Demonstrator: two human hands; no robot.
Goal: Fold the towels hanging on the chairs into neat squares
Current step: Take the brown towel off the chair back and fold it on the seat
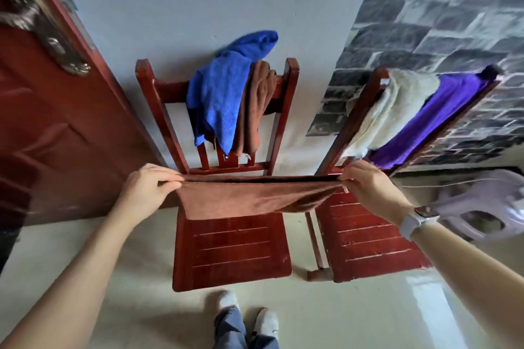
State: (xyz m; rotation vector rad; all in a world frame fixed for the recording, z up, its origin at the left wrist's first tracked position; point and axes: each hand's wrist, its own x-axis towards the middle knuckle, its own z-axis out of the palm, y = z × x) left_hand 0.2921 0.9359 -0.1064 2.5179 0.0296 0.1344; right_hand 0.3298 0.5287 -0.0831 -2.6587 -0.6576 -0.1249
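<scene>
I hold a brown towel (249,198) stretched out flat in the air above the seat of the left red chair (232,252). My left hand (147,187) pinches its left corners and my right hand (368,187) pinches its right corners. The towel looks folded over once, hanging down a short way. On the left chair's backrest hang a blue towel (218,93) and another brown towel (255,110). The right red chair (368,238) carries a cream towel (388,110) and a purple towel (433,116) on its backrest.
A red door (42,122) with a metal handle stands at the left. A grey wall is behind the left chair, stone-pattern wall behind the right one. A pale lilac plastic object (487,204) lies at the right. My feet (246,317) stand on the pale floor.
</scene>
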